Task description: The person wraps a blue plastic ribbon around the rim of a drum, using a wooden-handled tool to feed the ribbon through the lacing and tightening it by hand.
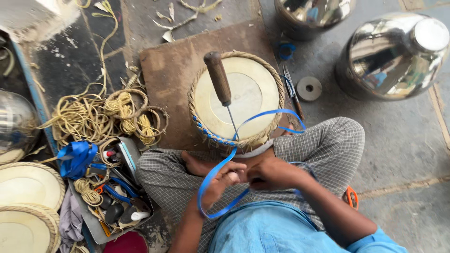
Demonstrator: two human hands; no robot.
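Below the drum, both hands' fingers curl closed around the blue strap; left of it, a tray holds tools.

2 hands, 1 blue strap, 1 awl, 1 drum, 3 metal shells, 2 drumheads, 1 tool tray, 1 rope pile, 1 board, 1 ring.

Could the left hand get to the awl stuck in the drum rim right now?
Probably yes. The awl stands just beyond the left hand with nothing between, but that hand is busy on the blue strap and would need to let go.
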